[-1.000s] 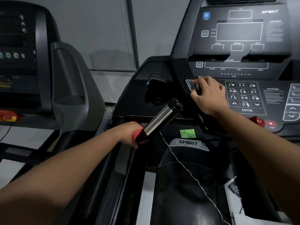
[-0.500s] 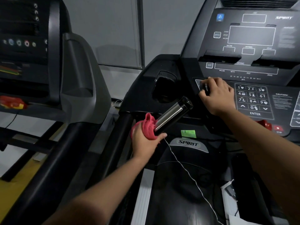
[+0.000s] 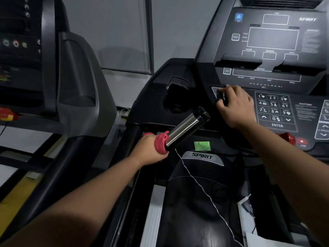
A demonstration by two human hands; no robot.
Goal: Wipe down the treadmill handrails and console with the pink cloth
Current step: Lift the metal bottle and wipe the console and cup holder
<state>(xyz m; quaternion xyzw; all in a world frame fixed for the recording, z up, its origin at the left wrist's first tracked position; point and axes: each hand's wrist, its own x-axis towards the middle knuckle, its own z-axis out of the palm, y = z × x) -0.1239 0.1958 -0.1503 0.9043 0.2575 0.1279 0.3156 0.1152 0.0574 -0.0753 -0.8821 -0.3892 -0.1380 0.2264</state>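
A short handrail grip (image 3: 187, 128) with a shiny metal sleeve and black cap juts out from under the treadmill console (image 3: 272, 72). My left hand (image 3: 149, 150) grips its lower end, with the pink cloth (image 3: 161, 142) wrapped around the bar between palm and metal. My right hand (image 3: 235, 106) rests on the console's left edge beside the number keypad (image 3: 274, 109), its fingers curled over the edge. The long black side handrail (image 3: 58, 172) runs down at the left.
A second treadmill (image 3: 53, 72) stands close on the left. A cup holder recess (image 3: 178, 97) sits left of the keypad. A red stop button (image 3: 300, 141) is at the right edge. A thin white cord (image 3: 197, 182) hangs over the motor cover, which reads SPIRIT.
My left hand with the cloth slid up the grip from its base, then turned over the bar so its back faces me. My right hand stayed on the console.
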